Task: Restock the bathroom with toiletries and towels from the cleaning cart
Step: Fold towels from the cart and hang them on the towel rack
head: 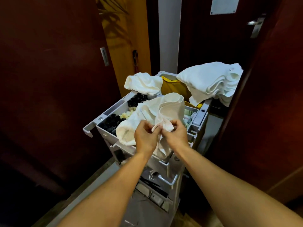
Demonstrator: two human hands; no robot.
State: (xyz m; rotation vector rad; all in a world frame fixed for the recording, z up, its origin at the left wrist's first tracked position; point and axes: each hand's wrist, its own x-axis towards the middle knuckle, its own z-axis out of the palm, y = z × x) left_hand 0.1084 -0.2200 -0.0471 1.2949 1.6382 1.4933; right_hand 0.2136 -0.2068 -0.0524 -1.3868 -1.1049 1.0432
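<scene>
Your left hand (145, 136) and right hand (176, 134) are working side by side, nearly touching, each pinching the same edge of a white hand towel (161, 110) between thumb and curled fingers, probably so you can find its hem and shake it straight before carrying it off. The towel is looping up above your knuckles and trailing down over the near edge of the grey cleaning cart (114, 110), so it is lying across the top tray rather than hanging free. Under and beside it, the tray compartments are holding small dark-capped toiletry bottles (113, 121) on the left and what look like packets (188, 117) on the right. Farther back, a rumpled white towel (141, 84) and a folded stack of towels (211, 81) are sitting on either side of a yellow bag (173, 87). Dark wooden doors are standing on both sides of the cart.
</scene>
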